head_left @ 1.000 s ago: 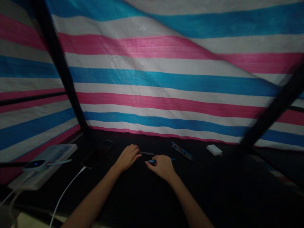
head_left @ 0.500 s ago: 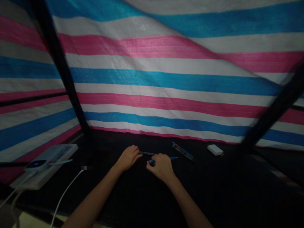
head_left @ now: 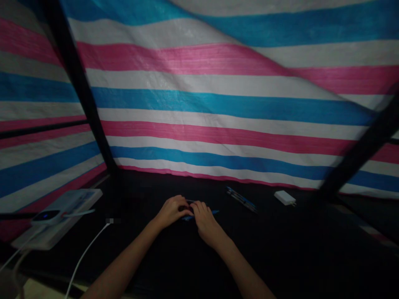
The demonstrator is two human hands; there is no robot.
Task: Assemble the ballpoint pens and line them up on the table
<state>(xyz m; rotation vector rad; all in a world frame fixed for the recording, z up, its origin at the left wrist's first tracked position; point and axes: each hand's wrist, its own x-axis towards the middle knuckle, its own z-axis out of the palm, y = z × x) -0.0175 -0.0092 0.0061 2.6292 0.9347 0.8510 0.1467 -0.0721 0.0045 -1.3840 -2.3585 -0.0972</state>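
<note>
My left hand (head_left: 173, 211) and my right hand (head_left: 204, 221) are close together at the middle of a black surface (head_left: 280, 245). A slim dark pen (head_left: 190, 202) lies across the gap between them, its body partly hidden by my fingers, and my left fingertips pinch it. Under my right hand runs a blue pen (head_left: 212, 213), with its tip showing to the right and its other end showing below my left fingers. My right fingers curl over it. The light is dim, so the grip is hard to see.
Several pens lie in a bundle (head_left: 241, 199) to the right of my hands, and a white charger (head_left: 284, 198) sits farther right. At the left are a power bank (head_left: 45, 216) on a white flat box (head_left: 59, 220) and a white cable (head_left: 87, 249). A striped tarp (head_left: 218, 104) on black poles (head_left: 79, 87) stands behind.
My hands have come together, and my right hand has moved left and over the blue pen. The blue pen now lies further left, tilted, and the view has shifted slightly.
</note>
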